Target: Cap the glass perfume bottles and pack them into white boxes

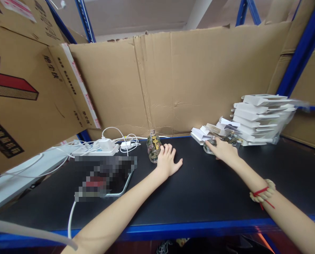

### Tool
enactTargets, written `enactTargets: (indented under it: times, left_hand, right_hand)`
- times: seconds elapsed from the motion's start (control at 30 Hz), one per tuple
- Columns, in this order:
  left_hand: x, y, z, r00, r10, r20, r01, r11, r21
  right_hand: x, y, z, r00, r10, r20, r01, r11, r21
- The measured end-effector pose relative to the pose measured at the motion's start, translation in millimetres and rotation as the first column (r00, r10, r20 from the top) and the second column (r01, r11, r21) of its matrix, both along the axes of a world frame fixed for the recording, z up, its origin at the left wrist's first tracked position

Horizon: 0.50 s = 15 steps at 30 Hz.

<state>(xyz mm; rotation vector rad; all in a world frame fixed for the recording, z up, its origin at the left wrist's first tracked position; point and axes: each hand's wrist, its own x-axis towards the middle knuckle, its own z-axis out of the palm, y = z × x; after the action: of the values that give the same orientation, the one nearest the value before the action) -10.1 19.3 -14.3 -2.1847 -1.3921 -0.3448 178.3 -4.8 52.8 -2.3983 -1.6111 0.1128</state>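
Two hands reach over the black shelf [199, 190]. Left hand [168, 160] lies released, fingers touching a glass bottle [153, 148]. Right hand [222, 150] grasps a clear bottle [233, 138] beside stacked white boxes [260, 118].

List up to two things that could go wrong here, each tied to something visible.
1. The left hand touches a small glass bottle lying on its side; a nudge might roll it into the charger cables.
2. The right hand reaches beside a leaning stack of white cartons, which might topple.

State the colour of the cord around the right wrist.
Red, on the cord with pale beads; head view.
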Motion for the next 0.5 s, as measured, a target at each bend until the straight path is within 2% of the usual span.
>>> enactTargets:
  times: [0.23,0.4,0.5]
  left_hand:
    - [-3.2,-0.1,0.7,1.0,-0.029,-0.007,0.029,0.999,-0.034]
    - [-3.8,-2.1,4.0,0.999,0.006,-0.031,-0.009,0.995,-0.1]
    - [-4.5,-1.7,3.4,1.0,-0.01,-0.026,0.008,0.996,-0.093]
  right_hand:
    - [0.0,0.8,0.0,1.0,-0.006,0.014,0.007,0.999,-0.042]
    - [-0.1,-0.2,0.5,1.0,0.001,0.017,0.0,0.999,-0.045]
    - [0.0,-0.2,0.5,1.0,0.004,0.008,-0.003,0.999,-0.046]
